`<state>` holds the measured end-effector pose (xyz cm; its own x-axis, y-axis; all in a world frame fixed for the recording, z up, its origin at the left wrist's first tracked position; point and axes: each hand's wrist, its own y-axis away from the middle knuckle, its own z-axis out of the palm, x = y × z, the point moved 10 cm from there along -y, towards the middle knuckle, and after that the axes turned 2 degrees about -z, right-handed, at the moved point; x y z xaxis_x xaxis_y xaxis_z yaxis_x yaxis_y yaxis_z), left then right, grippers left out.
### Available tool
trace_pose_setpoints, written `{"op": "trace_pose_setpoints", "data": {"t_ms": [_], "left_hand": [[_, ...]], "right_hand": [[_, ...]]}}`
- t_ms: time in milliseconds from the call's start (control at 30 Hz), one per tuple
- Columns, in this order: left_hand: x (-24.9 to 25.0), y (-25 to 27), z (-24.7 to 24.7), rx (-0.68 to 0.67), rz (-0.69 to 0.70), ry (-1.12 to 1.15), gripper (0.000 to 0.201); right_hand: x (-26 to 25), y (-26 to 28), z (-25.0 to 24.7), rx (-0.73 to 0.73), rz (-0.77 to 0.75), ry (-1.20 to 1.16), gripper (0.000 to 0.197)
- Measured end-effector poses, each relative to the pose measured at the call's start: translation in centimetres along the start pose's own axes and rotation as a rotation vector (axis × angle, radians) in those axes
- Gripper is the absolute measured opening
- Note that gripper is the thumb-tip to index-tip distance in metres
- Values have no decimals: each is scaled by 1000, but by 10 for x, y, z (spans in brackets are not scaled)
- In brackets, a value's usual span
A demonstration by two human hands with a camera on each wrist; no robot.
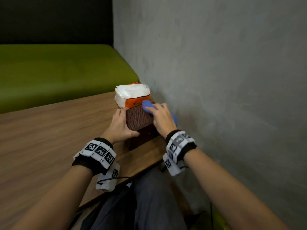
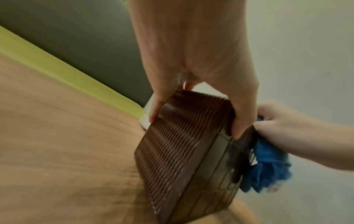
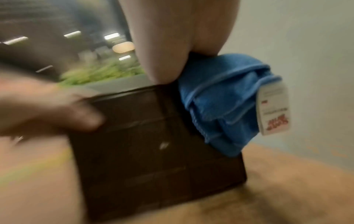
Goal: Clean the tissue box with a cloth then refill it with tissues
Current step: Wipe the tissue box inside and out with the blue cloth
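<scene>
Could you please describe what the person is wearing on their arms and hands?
Both hands are bare, with no sleeves on the forearms. The left wrist and right wrist each carry a black band set with white blocks printed with black square-pattern markers. A white camera box with a thin black cable hangs under the left wrist.

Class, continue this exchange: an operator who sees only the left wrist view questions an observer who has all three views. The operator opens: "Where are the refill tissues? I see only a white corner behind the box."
Observer: The head view shows the tissue pack, white with an orange wrapper, on the table just beyond the tissue box, beside the wall.
Operator: What is the white bit on the cloth?
Observer: The right wrist view shows a printed tag hanging from the blue cloth that the right hand holds against the box.
</scene>
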<state>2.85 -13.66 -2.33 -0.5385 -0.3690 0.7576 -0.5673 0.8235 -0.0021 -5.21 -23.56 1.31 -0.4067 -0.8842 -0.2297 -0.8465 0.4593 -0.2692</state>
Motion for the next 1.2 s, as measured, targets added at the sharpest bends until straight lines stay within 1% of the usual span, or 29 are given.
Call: {"op": "trace_pose_setpoints", "data": {"t_ms": [33,67,133,200,267,333,433,533,567,633,667,700,733,800,833,900,933,1000,1033,1067,1100,1133,1200], "left_hand": [[0,1,-1,-10,-13,7,114],[0,1,-2,-12,-19,18,119],[0,4,-2,-24,-21,33,120],[-1,6,1,-41,-19,31,111],[1,5,0,-33,-7,9,103],[1,4,1,-32,-14,3,102],[-1,8,0,-40,-21,12,104],[-3,8,-8,-23,-59,43,103],[-4,6,-12,-18,-82,86,98],[-15,2,-17,-33,-180,335,90],[-21,1,-17,-40,-244,483,89],[-29,0,-15,-38,-300,588,84],[-34,0,-13,-32,-330,641,71],[-42,-1,-10,-1,-348,644,40],[-45,-1,-9,30,-346,650,32],[-51,-3,-10,130,-335,591,27],[-52,-3,-13,186,-330,503,27],[-52,-2,-17,281,-309,361,36],[-46,-1,-19,298,-271,355,44],[-38,0,-20,282,-213,374,54],[-28,1,-20,231,-137,364,67],[-18,2,-16,129,-62,289,84],[-8,12,2,-138,45,16,129]], "right_hand": [[-21,12,0,-13,-105,-20,46],[-34,21,-2,-25,-179,-44,46],[-32,31,-8,-20,-218,-67,47],[-5,26,-14,11,-129,-68,48],[26,16,-17,44,33,-118,44],[41,10,-16,66,193,-235,39],[58,14,-17,146,367,-463,33],[67,24,-21,182,443,-660,32],[67,25,-26,209,443,-712,32],[61,19,-37,227,404,-785,32],[58,13,-37,198,380,-799,32],[54,8,-34,145,362,-799,32],[51,5,-28,94,354,-784,33],[48,5,-18,50,358,-718,34],[46,5,-15,53,364,-664,35],[40,4,-9,64,353,-576,36],[37,2,-5,58,346,-549,36],[30,-1,7,13,345,-460,38],[29,-1,13,-5,352,-400,39],[30,0,19,-13,366,-342,41],[31,2,22,-11,381,-301,43],[31,3,22,-3,388,-271,46],[31,4,18,31,373,-234,48]]}}
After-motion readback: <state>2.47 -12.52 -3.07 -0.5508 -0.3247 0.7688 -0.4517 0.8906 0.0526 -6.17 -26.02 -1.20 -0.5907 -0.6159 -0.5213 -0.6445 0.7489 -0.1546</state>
